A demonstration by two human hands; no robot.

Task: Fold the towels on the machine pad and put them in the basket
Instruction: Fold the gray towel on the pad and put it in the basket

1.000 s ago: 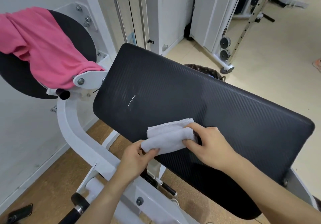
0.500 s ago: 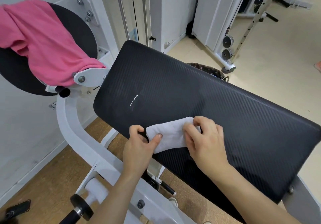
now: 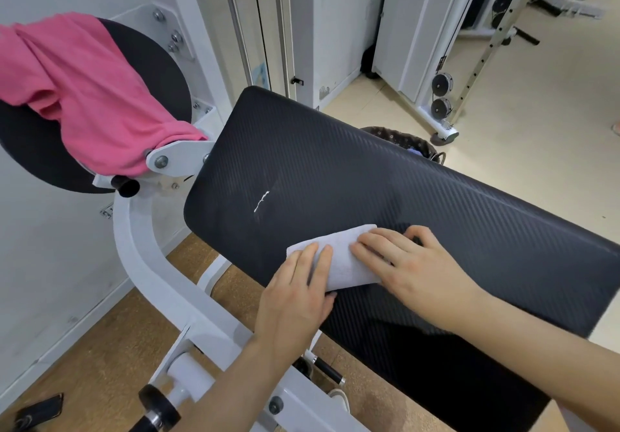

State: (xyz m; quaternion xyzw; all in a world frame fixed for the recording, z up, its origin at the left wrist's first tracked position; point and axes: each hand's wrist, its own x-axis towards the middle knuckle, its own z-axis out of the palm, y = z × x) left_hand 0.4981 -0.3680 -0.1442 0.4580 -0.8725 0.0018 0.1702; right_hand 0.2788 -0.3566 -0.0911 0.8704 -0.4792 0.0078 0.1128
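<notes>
A small white towel (image 3: 342,260), folded into a compact rectangle, lies on the near edge of the black machine pad (image 3: 369,180). My left hand (image 3: 297,300) presses flat on its left end with straight fingers. My right hand (image 3: 412,269) lies flat over its right end, fingers spread. A pink towel (image 3: 84,96) hangs unfolded over a round black pad at the upper left. The dark basket (image 3: 406,139) shows only its rim behind the far edge of the pad.
The white machine frame (image 3: 141,264) curves down at the left below the pad, with a black handle (image 3: 157,408) near the bottom. White rack uprights and pulleys (image 3: 441,96) stand behind. A short white thread (image 3: 261,201) lies on the pad.
Both hands went from pinching and folding the white towel to lying flat on it. The towel now rests folded and flattened on the pad.
</notes>
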